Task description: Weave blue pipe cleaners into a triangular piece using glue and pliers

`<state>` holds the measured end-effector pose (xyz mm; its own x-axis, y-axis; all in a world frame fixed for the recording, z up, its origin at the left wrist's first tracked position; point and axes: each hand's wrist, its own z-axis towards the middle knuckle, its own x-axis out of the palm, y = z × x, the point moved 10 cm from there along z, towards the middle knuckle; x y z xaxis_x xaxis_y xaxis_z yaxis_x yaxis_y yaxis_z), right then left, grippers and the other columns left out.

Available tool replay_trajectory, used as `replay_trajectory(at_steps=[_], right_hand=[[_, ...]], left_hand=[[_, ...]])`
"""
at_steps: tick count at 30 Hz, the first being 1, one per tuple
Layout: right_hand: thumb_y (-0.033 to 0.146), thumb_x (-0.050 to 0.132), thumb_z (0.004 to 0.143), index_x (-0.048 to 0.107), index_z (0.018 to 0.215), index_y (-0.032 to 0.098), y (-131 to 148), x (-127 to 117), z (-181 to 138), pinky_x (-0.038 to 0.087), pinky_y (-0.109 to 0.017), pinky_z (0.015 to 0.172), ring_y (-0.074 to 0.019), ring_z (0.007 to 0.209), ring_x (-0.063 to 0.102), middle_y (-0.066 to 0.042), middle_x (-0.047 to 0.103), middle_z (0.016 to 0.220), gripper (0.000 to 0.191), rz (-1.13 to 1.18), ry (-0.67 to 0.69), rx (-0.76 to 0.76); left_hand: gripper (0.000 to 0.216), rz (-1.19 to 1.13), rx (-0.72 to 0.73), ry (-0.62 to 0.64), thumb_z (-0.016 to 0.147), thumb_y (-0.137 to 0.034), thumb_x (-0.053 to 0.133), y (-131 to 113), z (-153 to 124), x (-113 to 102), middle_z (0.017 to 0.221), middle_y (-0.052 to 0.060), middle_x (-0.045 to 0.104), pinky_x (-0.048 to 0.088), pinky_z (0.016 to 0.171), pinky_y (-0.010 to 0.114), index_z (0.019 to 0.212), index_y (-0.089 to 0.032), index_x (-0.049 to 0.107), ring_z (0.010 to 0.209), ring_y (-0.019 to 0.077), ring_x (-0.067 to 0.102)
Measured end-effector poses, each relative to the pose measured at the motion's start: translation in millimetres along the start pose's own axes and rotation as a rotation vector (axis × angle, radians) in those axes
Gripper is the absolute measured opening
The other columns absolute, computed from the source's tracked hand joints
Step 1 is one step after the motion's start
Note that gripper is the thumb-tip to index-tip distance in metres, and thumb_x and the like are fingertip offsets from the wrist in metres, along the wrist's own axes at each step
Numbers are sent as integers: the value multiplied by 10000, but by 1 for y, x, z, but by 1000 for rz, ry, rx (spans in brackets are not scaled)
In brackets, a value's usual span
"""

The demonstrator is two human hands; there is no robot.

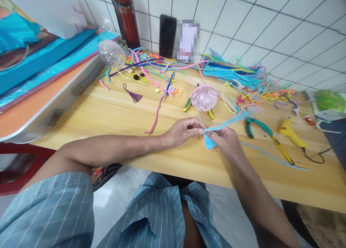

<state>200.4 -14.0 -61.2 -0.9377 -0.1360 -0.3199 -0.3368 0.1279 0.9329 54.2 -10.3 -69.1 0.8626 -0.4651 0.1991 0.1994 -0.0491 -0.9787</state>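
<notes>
Both my hands meet over the front of the wooden table (108,111). My left hand (183,131) pinches the near end of a light blue pipe cleaner (229,121). My right hand (225,141) is closed on a flat coiled blue piece (209,143) of the same pipe cleaner, whose free end sticks up and to the right. Just beyond the hands lies a clear pink plastic ball (204,97).
Teal-handled pliers (256,127) and a yellow glue gun (290,132) lie to the right, with a loose blue pipe cleaner (273,157). Heaps of coloured pipe cleaners (232,73) cover the back. A clear ball (110,53), a purple tassel (133,95), a red bottle (127,17), a phone (167,35) stand there.
</notes>
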Motion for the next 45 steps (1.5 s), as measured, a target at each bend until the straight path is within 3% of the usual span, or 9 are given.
replay_trajectory(at_steps=[8, 13, 27, 31, 36, 45], right_hand=[[368, 741, 695, 696, 714, 206, 3, -1, -4, 439, -253, 483, -125, 504, 535, 24, 621, 568, 169, -53, -48, -46], [396, 740, 696, 706, 738, 202, 4, 1, -7, 512, -288, 527, -156, 549, 605, -7, 679, 623, 201, -100, -44, -32], [374, 652, 839, 741, 814, 212, 33, 2, -15, 536, -322, 633, -184, 627, 663, -33, 749, 718, 186, -361, -27, -292], [378, 680, 845, 755, 829, 225, 36, -1, -16, 543, -323, 651, -190, 663, 676, -30, 758, 749, 171, -315, -44, -279], [388, 746, 811, 731, 804, 230, 27, -7, -13, 508, -288, 567, -167, 593, 625, 3, 696, 663, 159, -151, -88, -189], [361, 738, 825, 750, 799, 231, 27, -7, -16, 519, -300, 601, -180, 639, 660, -2, 723, 691, 133, -150, -134, -220]], left_hand=[[374, -26, -42, 40, 819, -475, 832, 1, 0, 4, 793, 12, 690, 467, 733, 258, 860, -131, 690, 738, 108, 608], [346, -5, -49, 16, 831, -447, 823, 0, -1, 3, 792, 4, 680, 457, 722, 248, 853, -132, 683, 730, 96, 590], [433, -100, -137, 29, 729, -468, 900, 7, 2, 4, 745, -28, 637, 433, 642, 227, 851, -141, 643, 665, 74, 542], [409, -131, -171, -4, 770, -465, 867, 17, 0, 4, 759, -21, 653, 417, 627, 229, 961, -141, 706, 646, 71, 532], [406, -185, -200, -19, 795, -459, 843, 22, -4, 9, 757, -14, 660, 409, 613, 237, 1034, -140, 765, 642, 77, 536], [390, -209, -181, -71, 789, -447, 868, 20, -9, 5, 815, 1, 714, 475, 701, 254, 1028, -145, 801, 720, 94, 592]])
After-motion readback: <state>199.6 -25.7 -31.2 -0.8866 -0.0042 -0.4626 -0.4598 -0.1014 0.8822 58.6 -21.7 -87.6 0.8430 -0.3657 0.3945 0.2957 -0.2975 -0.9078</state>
